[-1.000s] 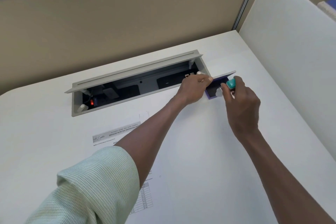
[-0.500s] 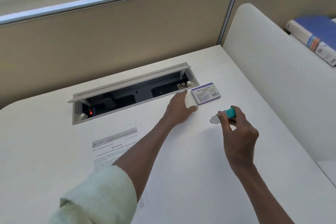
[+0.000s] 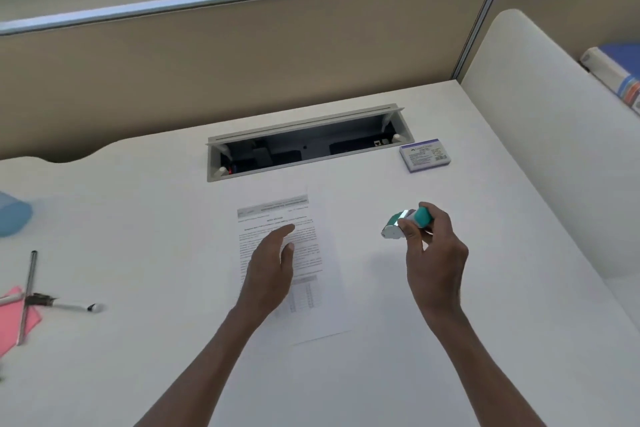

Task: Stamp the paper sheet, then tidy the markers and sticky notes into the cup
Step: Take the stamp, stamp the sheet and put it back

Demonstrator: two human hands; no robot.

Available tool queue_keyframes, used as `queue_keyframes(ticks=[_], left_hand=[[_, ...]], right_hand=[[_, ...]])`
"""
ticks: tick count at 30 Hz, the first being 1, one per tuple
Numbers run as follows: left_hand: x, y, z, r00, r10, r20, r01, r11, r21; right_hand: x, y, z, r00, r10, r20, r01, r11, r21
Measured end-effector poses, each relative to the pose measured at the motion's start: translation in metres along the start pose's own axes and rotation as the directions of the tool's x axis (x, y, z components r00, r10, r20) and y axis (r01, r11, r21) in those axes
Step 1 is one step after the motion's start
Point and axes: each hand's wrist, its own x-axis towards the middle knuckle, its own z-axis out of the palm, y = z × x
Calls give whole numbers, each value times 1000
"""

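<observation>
The right hand (image 3: 434,260) was raised clear of the bench (image 3: 485,288), to the right of the paper sheet (image 3: 311,253), its fingers (image 3: 410,234) clamped on the stamp (image 3: 407,224). The stamp's pale face was tilted to the left, toward the sheet, and not yet in contact with it. The left hand (image 3: 270,267) lay over the middle of the sheet, fingers loosely apart and holding nothing; whether the palm was pressing the paper could not be determined.

Assessment: the stamping step was in hand and incomplete. To do it well, the left hand should pin the sheet flat while keeping clear of the intended spot, and the stamp should be turned face-down, set squarely and pressed straight, without rocking or sliding, to avoid a smeared impression.

Materials: the sheet was thin white printed paper with a grey header band and a small table low down, lying flat on a smooth, matt, off-white bench. The stamp appeared to be hard plastic, with a teal handle and a whitish rounded base. A small rectangular box (image 3: 425,154), violet-edged with a printed label, sat shut beside the open cable tray (image 3: 304,146).

At far left lay slim markers (image 3: 74,306), crossed over pink sticky notes (image 3: 10,319), and a blurred blue cup (image 3: 14,218), all well apart from the hands.
</observation>
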Motion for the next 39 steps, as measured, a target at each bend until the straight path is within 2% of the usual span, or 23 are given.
queue_keyframes(ticks=[2,7,12,17,23,32,39], left_hand=[[-26,-15,-8,1000,6,9,-7,999,44],[-68,-37,-12,989,122,83,-137,971,197],[-81,-47,-2,976,77,204,-140,939,315],[-88,-56,7,980,65,189,-146,879,453],[-84,-57,8,982,56,178,-136,871,472],[-85,-58,8,981,81,179,-156,874,461],[-85,-57,8,981,76,176,-152,868,472]], right_hand=[[-15,-6,2,999,-11,37,12,1000,-3],[-49,-21,5,991,-30,129,22,998,59],[-74,-22,10,974,-9,227,-6,998,67],[-94,-13,16,956,-31,291,33,999,-4],[-118,3,26,931,-97,353,147,982,-118],[-133,3,39,919,-249,307,316,929,-191],[-133,6,47,908,-319,271,385,890,-244]])
